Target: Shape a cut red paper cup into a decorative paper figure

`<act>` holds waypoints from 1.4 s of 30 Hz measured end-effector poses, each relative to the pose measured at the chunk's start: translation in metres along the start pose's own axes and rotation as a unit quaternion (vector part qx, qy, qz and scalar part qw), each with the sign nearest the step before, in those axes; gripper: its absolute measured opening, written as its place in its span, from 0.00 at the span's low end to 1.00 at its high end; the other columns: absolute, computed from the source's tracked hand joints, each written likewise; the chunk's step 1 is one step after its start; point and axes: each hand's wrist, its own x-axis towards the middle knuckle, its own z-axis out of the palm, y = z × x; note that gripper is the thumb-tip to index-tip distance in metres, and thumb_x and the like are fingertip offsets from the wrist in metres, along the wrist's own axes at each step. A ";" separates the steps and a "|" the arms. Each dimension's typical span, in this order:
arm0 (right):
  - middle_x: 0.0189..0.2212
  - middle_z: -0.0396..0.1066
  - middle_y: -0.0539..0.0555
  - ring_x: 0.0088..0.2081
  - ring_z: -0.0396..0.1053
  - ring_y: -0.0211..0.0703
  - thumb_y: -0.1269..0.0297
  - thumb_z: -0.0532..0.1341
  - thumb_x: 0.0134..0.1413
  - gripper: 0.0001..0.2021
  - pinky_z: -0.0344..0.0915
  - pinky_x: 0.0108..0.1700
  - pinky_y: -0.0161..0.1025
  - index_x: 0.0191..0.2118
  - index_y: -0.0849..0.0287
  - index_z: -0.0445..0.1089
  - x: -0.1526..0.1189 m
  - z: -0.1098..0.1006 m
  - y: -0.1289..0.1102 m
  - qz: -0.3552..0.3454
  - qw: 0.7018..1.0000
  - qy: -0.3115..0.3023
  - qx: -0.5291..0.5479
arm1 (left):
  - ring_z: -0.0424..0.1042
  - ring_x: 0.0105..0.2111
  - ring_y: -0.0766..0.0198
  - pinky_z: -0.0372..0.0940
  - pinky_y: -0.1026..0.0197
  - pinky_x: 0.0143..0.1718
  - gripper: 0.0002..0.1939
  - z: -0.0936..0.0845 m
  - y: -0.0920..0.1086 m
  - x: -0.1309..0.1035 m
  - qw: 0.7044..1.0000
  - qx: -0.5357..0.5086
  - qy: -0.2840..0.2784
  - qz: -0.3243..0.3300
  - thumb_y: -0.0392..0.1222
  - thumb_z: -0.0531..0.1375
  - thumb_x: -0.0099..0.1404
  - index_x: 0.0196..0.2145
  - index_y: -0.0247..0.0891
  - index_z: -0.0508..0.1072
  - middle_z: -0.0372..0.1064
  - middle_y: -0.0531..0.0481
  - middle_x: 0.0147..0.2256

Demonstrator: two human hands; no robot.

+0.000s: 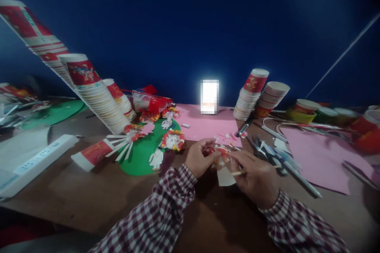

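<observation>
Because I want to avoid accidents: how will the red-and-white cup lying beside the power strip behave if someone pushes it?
The cup would probably roll, as it lies on its round side. Its taper suggests a curved path. Being a single paper cup, it is likely light.

A matt white paper piece (226,178) is held between the left hand (202,157) and the right hand (257,176), with a pale, wood-like stick (237,173) gripped in the latter. The wrists are covered by checked cloth sleeves (168,201). Left of the left hand, smooth matt green card (136,162) and a white plastic power strip (41,163) are borne by the brown, wood-like worktop (118,201).
</observation>
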 end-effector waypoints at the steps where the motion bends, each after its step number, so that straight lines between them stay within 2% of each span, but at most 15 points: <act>1: 0.35 0.70 0.54 0.34 0.68 0.39 0.66 0.53 0.52 0.12 0.62 0.37 0.34 0.41 0.58 0.68 0.000 0.000 0.000 0.000 1.000 0.003 -0.004 | 0.67 0.39 0.61 0.63 0.60 0.42 0.20 0.000 0.002 -0.001 1.000 0.012 0.005 0.018 0.36 0.62 0.50 0.43 0.33 0.69 0.68 0.42 0.40; 4: 0.35 0.71 0.52 0.34 0.69 0.39 0.66 0.52 0.52 0.12 0.63 0.36 0.34 0.41 0.57 0.68 -0.001 0.001 -0.001 0.006 1.000 0.010 -0.013 | 0.66 0.42 0.60 0.59 0.58 0.47 0.19 0.000 0.007 -0.003 0.994 0.065 -0.008 0.090 0.30 0.58 0.50 0.42 0.37 0.71 0.67 0.44 0.42; 8: 0.36 0.71 0.52 0.34 0.69 0.39 0.66 0.51 0.52 0.12 0.63 0.37 0.34 0.42 0.57 0.67 -0.001 0.000 -0.001 0.003 1.000 0.011 -0.012 | 0.63 0.45 0.59 0.55 0.57 0.50 0.16 0.001 0.013 -0.006 0.974 0.140 -0.053 0.168 0.28 0.56 0.51 0.37 0.40 0.73 0.70 0.46 0.37; 11: 0.36 0.70 0.54 0.36 0.68 0.40 0.62 0.53 0.52 0.13 0.63 0.39 0.35 0.43 0.58 0.67 0.000 -0.004 -0.001 -0.009 1.000 -0.003 -0.005 | 0.67 0.40 0.60 0.61 0.59 0.44 0.09 0.002 0.011 -0.006 0.980 0.128 -0.041 0.146 0.33 0.56 0.54 0.32 0.38 0.75 0.71 0.46 0.32; 14: 0.40 0.68 0.59 0.42 0.66 0.48 0.47 0.53 0.48 0.26 0.63 0.42 0.40 0.47 0.62 0.64 0.000 -0.009 0.001 -0.041 0.999 0.004 0.007 | 0.69 0.32 0.62 0.64 0.62 0.35 0.06 0.003 0.007 -0.005 0.992 0.088 0.000 0.091 0.38 0.58 0.54 0.29 0.36 0.74 0.72 0.46 0.29; 16: 0.42 0.67 0.61 0.44 0.64 0.51 0.37 0.46 0.47 0.36 0.62 0.44 0.44 0.49 0.64 0.63 0.000 -0.012 0.003 -0.066 0.997 0.024 0.041 | 0.70 0.29 0.63 0.64 0.63 0.32 0.06 0.003 0.006 -0.005 0.996 0.058 0.020 0.059 0.39 0.59 0.53 0.29 0.35 0.74 0.72 0.47 0.28; 17: 0.42 0.67 0.62 0.44 0.64 0.51 0.36 0.40 0.47 0.38 0.62 0.44 0.45 0.49 0.64 0.63 -0.001 -0.013 0.004 -0.074 0.994 0.036 0.068 | 0.70 0.28 0.64 0.64 0.64 0.31 0.07 0.003 0.007 -0.004 0.998 0.044 0.025 0.049 0.40 0.59 0.53 0.28 0.35 0.74 0.72 0.47 0.27; 19: 0.42 0.66 0.61 0.44 0.64 0.50 0.41 0.33 0.52 0.36 0.62 0.43 0.46 0.49 0.63 0.63 -0.004 -0.012 0.006 -0.079 0.987 0.065 0.121 | 0.70 0.28 0.64 0.64 0.64 0.30 0.07 0.003 0.009 -0.005 0.999 0.024 0.024 0.040 0.40 0.59 0.53 0.28 0.34 0.74 0.72 0.47 0.27; 21: 0.42 0.67 0.59 0.43 0.64 0.49 0.50 0.33 0.57 0.30 0.62 0.42 0.46 0.48 0.62 0.63 -0.006 -0.011 0.008 -0.065 0.983 0.097 0.141 | 0.69 0.28 0.64 0.64 0.64 0.30 0.08 0.003 0.011 -0.005 0.999 0.016 0.021 0.039 0.40 0.59 0.53 0.30 0.34 0.74 0.72 0.47 0.28; 25: 0.36 0.69 0.57 0.39 0.65 0.45 0.62 0.46 0.56 0.17 0.61 0.41 0.44 0.48 0.61 0.64 -0.004 -0.010 0.011 -0.022 0.988 0.111 0.107 | 0.70 0.30 0.63 0.65 0.65 0.32 0.08 0.004 0.009 -0.006 0.999 0.030 0.023 0.035 0.39 0.60 0.52 0.30 0.33 0.74 0.73 0.46 0.29; 28: 0.33 0.69 0.54 0.36 0.65 0.42 0.68 0.53 0.53 0.11 0.61 0.39 0.41 0.41 0.58 0.68 0.002 -0.009 0.013 0.013 0.987 0.124 0.098 | 0.70 0.29 0.64 0.66 0.64 0.32 0.08 0.006 0.008 -0.008 0.998 0.040 0.011 0.043 0.40 0.59 0.53 0.28 0.32 0.74 0.72 0.46 0.27; 31: 0.35 0.69 0.54 0.38 0.65 0.42 0.69 0.54 0.53 0.10 0.61 0.41 0.41 0.40 0.58 0.68 0.007 -0.007 0.016 0.049 0.988 0.116 0.092 | 0.71 0.28 0.63 0.66 0.64 0.31 0.09 0.009 0.008 -0.010 0.999 0.040 -0.016 0.033 0.40 0.58 0.54 0.28 0.30 0.73 0.72 0.45 0.26; 34: 0.38 0.68 0.55 0.41 0.64 0.42 0.68 0.53 0.53 0.12 0.61 0.44 0.42 0.44 0.58 0.65 0.008 -0.002 0.018 0.045 0.993 0.077 0.079 | 0.72 0.28 0.63 0.67 0.65 0.29 0.10 0.011 0.009 -0.012 0.999 0.031 -0.033 0.013 0.40 0.58 0.54 0.29 0.29 0.73 0.72 0.44 0.27; 38: 0.38 0.68 0.54 0.41 0.64 0.42 0.67 0.53 0.54 0.10 0.61 0.45 0.41 0.42 0.58 0.65 0.005 0.004 0.016 0.028 0.996 0.033 0.082 | 0.72 0.26 0.64 0.68 0.66 0.28 0.08 0.012 0.007 -0.013 0.999 0.021 -0.026 0.003 0.37 0.56 0.54 0.30 0.30 0.72 0.72 0.46 0.26; 42: 0.37 0.69 0.54 0.41 0.64 0.42 0.67 0.53 0.54 0.10 0.62 0.43 0.41 0.42 0.57 0.67 0.004 0.005 0.013 0.010 0.996 0.010 0.087 | 0.72 0.27 0.66 0.67 0.67 0.29 0.07 0.013 0.005 -0.012 0.999 0.043 -0.006 0.026 0.36 0.56 0.54 0.29 0.30 0.72 0.73 0.46 0.27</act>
